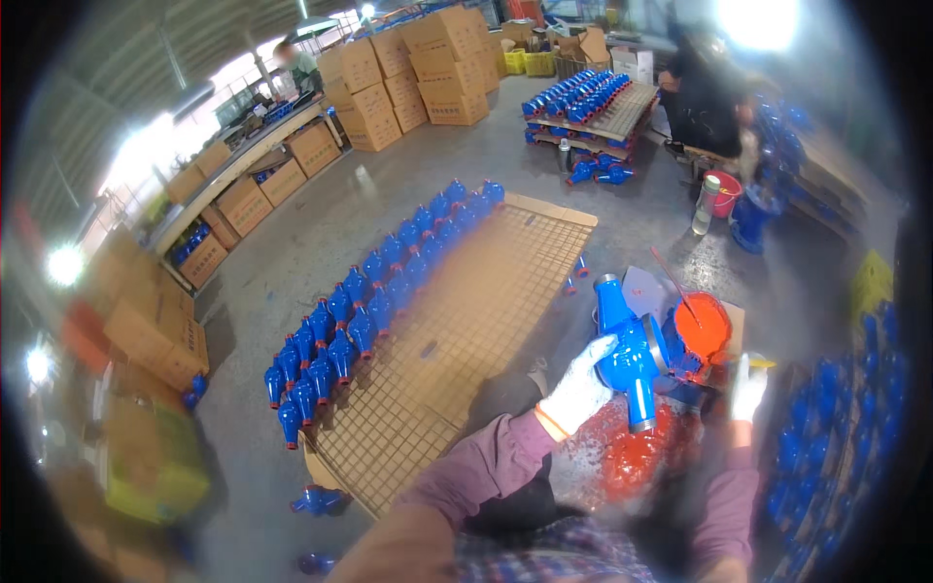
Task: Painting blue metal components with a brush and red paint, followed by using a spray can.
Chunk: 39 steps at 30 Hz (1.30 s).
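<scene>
My left hand point(580, 386), in a white glove, grips a blue valve body point(632, 356) by its side. The casting has several necks with bare, dark rims and is held tilted above the floor. Just right of it stands an open bucket of red paint point(702, 325), with a thin red stick point(671, 282) leaning out. My right hand point(746, 391), also gloved in white, is closed around a thin yellow-handled tool point(763, 363) beside the bucket. The tool's working end cannot be made out. Red paint point(632, 457) is splashed below the valve body.
Left of me, blue valve bodies point(360, 282) stand in rows on a brown gridded board point(428, 374). More blue castings point(836, 437) crowd the right side. Farther off are a loaded pallet point(622, 112), stacked cartons point(442, 68), a red bucket point(724, 194) and a seated person point(705, 107).
</scene>
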Each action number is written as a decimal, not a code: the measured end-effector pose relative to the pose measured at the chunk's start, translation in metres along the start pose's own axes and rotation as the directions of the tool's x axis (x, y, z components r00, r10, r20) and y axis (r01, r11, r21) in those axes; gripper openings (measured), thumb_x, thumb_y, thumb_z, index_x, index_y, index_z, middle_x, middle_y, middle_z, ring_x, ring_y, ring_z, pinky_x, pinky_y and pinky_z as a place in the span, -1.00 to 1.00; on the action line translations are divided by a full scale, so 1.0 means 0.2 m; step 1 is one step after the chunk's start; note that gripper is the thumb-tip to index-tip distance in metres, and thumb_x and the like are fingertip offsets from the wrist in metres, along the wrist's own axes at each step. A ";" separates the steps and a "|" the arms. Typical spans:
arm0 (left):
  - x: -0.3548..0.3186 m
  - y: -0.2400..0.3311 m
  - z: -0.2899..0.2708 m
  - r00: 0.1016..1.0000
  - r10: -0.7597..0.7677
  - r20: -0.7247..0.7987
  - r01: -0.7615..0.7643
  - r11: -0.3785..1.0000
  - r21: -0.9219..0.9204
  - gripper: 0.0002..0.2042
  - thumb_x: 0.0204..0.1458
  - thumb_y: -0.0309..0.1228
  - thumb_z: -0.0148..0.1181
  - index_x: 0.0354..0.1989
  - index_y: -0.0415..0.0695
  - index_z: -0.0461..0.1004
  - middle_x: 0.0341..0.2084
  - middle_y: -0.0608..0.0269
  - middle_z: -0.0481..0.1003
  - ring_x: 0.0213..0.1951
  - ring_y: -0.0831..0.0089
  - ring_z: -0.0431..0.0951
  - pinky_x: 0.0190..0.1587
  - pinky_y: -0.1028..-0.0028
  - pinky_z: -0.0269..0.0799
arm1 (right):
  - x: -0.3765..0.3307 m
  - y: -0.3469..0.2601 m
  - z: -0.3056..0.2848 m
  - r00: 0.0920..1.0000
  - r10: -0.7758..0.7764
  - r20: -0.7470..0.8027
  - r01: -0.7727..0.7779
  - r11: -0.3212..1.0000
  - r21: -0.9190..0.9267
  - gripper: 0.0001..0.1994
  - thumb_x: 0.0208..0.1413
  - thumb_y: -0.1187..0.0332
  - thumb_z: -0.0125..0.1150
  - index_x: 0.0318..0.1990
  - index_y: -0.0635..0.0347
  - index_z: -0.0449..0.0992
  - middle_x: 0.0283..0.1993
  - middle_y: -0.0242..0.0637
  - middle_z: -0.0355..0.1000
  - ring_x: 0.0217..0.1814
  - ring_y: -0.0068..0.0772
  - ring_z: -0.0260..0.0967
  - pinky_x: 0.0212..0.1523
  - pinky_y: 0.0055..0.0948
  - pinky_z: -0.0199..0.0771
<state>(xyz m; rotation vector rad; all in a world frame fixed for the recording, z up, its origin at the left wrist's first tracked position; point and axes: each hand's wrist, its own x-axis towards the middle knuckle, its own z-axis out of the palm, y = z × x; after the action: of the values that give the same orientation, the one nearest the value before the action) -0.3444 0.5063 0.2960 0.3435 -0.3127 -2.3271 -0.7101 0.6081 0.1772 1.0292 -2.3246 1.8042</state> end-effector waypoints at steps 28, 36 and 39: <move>-0.20 0.09 0.32 0.228 -0.456 0.860 -0.867 -0.497 -0.034 -0.44 -0.19 -0.37 0.43 0.09 0.15 0.45 0.09 -0.02 0.35 0.09 -0.19 0.40 0.04 -0.08 0.44 | -0.41 -0.83 -0.53 0.887 0.258 0.382 -0.460 0.426 0.779 -0.76 0.34 0.23 0.10 -0.09 0.25 0.52 -0.28 -0.37 0.47 -0.30 -0.62 0.41 -0.24 -0.61 0.51; -0.16 0.01 0.46 -0.106 -0.770 0.629 -0.835 -0.274 -0.476 -0.55 -0.29 -0.23 0.38 -0.10 0.25 0.51 -0.03 0.15 0.39 0.00 -0.19 0.45 -0.04 -0.21 0.53 | -0.28 -1.06 -0.51 0.887 0.213 0.409 -0.337 0.905 0.261 -0.63 0.26 0.08 0.17 -0.17 0.30 0.56 -0.46 -0.31 0.49 -0.47 -0.59 0.39 -0.44 -0.55 0.37; -0.15 -0.02 0.47 -0.081 -0.822 0.563 -0.852 -0.237 -0.467 -0.61 -0.24 -0.22 0.34 -0.13 0.21 0.52 -0.12 0.18 0.43 -0.04 -0.18 0.47 -0.04 -0.18 0.55 | -0.26 -1.07 -0.44 0.940 -0.013 0.340 -0.032 0.991 0.127 -0.53 0.24 0.03 0.12 -0.23 0.40 0.56 -0.36 -0.07 0.53 -0.32 -0.20 0.52 -0.26 -0.29 0.48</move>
<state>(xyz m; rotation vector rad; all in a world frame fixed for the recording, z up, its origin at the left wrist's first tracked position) -0.3584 0.5417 0.3864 -0.9866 -2.5215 0.3698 -0.5940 0.6852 0.3686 1.4577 -2.4177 1.9392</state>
